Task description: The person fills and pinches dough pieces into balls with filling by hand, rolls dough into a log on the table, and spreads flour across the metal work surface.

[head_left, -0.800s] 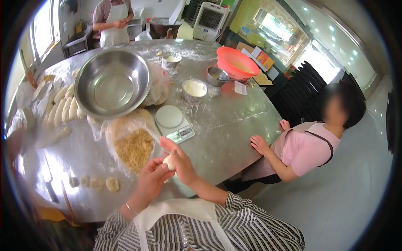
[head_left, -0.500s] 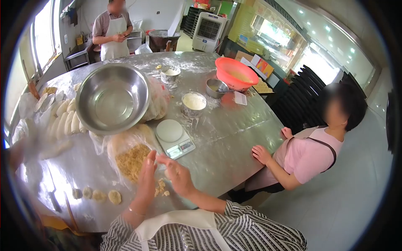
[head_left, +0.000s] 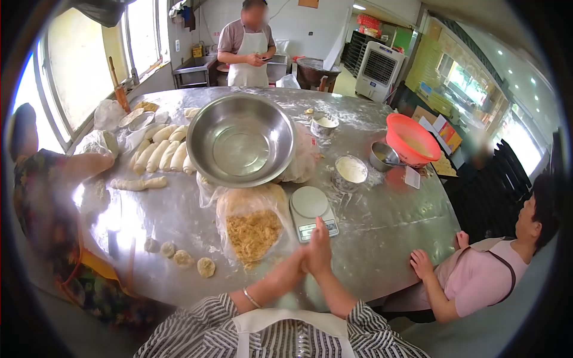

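My left hand (head_left: 285,275), with a bracelet at its wrist, lies palm to palm against my right hand (head_left: 320,250) just above the table's near side. The right fingers point up, close together; the left fingers are mostly hidden. Whatever is between the palms cannot be seen. Directly beyond them stands a white digital scale (head_left: 310,203). Left of it, crumbly golden-brown filling (head_left: 253,235) lies in an open plastic bag (head_left: 239,200). Several small round dough pieces (head_left: 206,267) form a row on the metal table (head_left: 382,256), left of my hands.
A large steel bowl (head_left: 242,143) stands behind the filling. Dough rolls (head_left: 160,155) and a dough strip (head_left: 138,183) lie left. Flour bowls (head_left: 350,171) and a red basin (head_left: 412,140) stand right. People are at the left (head_left: 48,209), right (head_left: 483,274) and far side (head_left: 248,51).
My view has swung left, bringing the person at the left into sight. My hands, slightly apart before with the right fingers curled, are now pressed together. The crumbs near them are now hidden.
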